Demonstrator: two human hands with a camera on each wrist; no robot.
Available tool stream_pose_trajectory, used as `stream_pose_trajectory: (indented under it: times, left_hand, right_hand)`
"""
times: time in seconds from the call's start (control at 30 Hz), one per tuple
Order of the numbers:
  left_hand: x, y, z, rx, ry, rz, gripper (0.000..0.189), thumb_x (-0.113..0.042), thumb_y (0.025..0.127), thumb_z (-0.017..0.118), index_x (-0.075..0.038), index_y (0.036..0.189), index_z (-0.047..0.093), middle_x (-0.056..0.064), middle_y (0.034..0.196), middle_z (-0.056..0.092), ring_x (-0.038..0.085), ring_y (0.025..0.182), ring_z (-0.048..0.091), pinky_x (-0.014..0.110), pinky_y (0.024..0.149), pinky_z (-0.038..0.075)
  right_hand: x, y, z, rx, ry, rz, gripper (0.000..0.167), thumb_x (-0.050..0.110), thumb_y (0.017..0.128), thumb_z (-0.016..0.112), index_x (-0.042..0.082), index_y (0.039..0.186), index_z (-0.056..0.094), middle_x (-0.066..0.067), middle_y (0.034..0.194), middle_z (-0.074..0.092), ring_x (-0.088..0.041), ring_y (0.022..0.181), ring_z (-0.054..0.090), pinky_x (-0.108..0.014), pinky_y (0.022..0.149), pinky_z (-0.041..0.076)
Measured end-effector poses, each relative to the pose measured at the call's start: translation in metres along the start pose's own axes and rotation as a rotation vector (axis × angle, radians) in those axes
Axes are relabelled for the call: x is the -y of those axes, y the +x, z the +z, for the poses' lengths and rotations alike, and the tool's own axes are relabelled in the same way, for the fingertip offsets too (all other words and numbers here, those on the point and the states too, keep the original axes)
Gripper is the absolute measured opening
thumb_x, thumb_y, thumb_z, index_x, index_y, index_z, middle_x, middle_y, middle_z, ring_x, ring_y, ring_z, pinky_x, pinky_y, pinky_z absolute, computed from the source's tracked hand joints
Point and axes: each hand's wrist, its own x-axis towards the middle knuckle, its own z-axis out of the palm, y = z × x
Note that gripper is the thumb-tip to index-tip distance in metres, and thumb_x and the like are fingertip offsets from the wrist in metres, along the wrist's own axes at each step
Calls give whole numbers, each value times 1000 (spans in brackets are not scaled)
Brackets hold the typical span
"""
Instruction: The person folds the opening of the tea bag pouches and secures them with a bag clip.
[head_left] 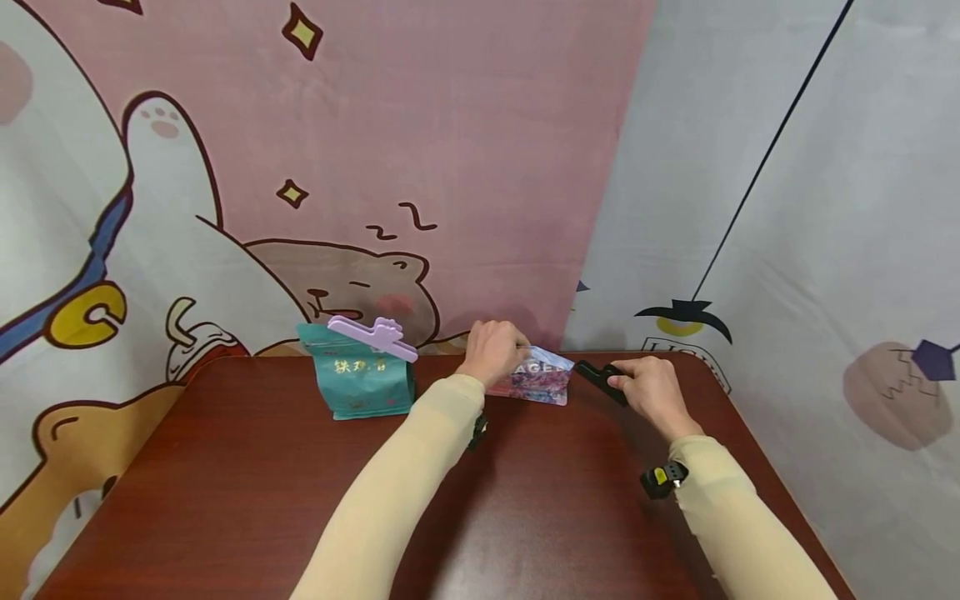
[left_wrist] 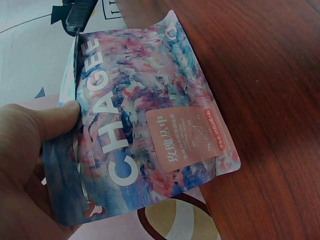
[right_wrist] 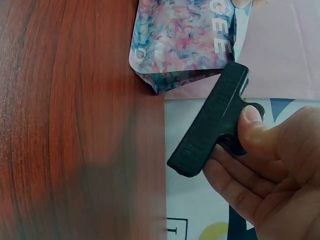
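Note:
A colourful pouch (left_wrist: 135, 105) printed CHAGEE stands at the back of the table. My left hand (head_left: 493, 354) pinches its top edge, the thumb pressing the front in the left wrist view and the other fingers partly hidden behind. To the right, my right hand (head_left: 654, 392) grips a black bag clip (right_wrist: 212, 120) by its handle, thumb on one side and fingers on the other. The clip's near end is at the pouch's top right corner; whether it bites the edge I cannot tell.
On the left of the table (head_left: 247, 475) stands a teal pouch (head_left: 363, 383) with a lilac clip (head_left: 375, 335) across its top. Behind the table's back edge hangs a cartoon-printed cloth (head_left: 465, 167), which also runs along the right side.

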Motion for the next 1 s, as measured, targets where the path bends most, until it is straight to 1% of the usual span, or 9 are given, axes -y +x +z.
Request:
stream_pose_trajectory:
  times: [0.2,0.33,0.5,0.6,0.7,0.73,0.8,0.93,1.0]
  left_hand:
    - [-1,1,-2,11,1,2,16,-35,95,68,-31,102,81,-11,104,77,11,84,70,29,76,43]
    - [-1,2,-3,16,5,-4,16,-36,95,68,-31,103,81,-12,104,77,11,87,70,30,80,43]
    - [-1,2,-2,19,4,-12,16,-37,94,69,-31,103,81,-12,104,77,12,90,70,33,84,44]
    - [-1,2,-1,16,4,-9,16,-37,94,69,-31,103,81,-12,103,77,12,90,70,33,85,44]
    - [0,2,0,12,7,-2,16,-37,94,69,-31,103,81,-12,103,77,12,89,70,33,85,44]
    - [0,2,1,12,9,-1,16,-37,94,69,-31,103,81,-12,103,77,11,89,70,33,85,45]
    - [0,2,1,14,7,0,16,-37,94,69,-31,102,81,-12,103,77,11,89,70,33,85,45]
    - [0,2,0,16,3,-1,16,-37,94,69,-31,103,81,-12,103,77,11,90,70,33,86,45]
    - [1,2,0,18,2,-1,16,-37,94,69,-31,103,81,-12,102,77,11,90,70,33,85,45]
  right_hand:
    - [-1,2,-3,-15,13,9,22,12,90,73,3,110,77,-20,101,76,-38,96,68,-49,77,56]
    - [0,4,-5,-24,12,5,24,13,91,72,3,113,76,-21,105,75,-41,100,68,-50,78,56]
    - [5,8,-6,-15,-19,-18,27,13,92,71,2,116,75,-22,109,73,-44,104,67,-51,80,55]
    - [7,11,-5,2,-29,-13,28,14,93,70,1,118,73,-23,111,72,-41,98,67,-44,70,54]
    - [9,14,-4,23,-31,-7,28,13,93,69,0,118,73,-24,109,73,-33,81,64,-33,59,45]
    - [9,15,-4,24,-35,-11,28,14,93,70,0,117,73,-24,107,73,-32,79,63,-31,58,42]
    - [9,17,-4,26,-43,-22,27,13,93,70,0,115,74,-24,104,74,-31,77,61,-30,58,40]
    - [10,20,-2,27,-52,-31,24,13,92,70,0,112,76,-23,101,75,-34,84,64,-31,61,45]
    - [10,20,-2,37,-46,-22,24,12,92,70,0,112,76,-22,101,75,-33,84,64,-31,61,46]
